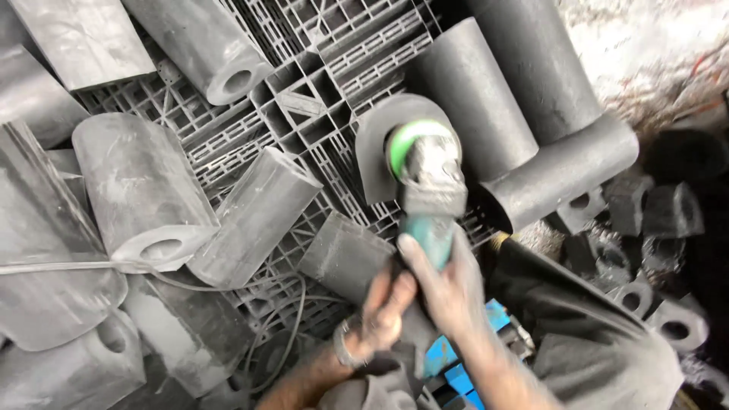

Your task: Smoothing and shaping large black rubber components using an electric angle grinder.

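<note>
Nearest the camera, just below the angle grinder (425, 182), the left hand (382, 313) is seen with fingers curled against a dark grey block (345, 254), while the right hand (443, 281) is wrapped with fingers pressed together around the grinder's teal body. Beyond the hands, the grinder's green-rimmed head is held against the rounded end of a grey casting (463, 99) lying on a black plastic pallet (319, 68). Left of the grinder, a wedge-shaped casting (254, 216) and a holed casting (140, 190) are laid on that pallet.
</note>
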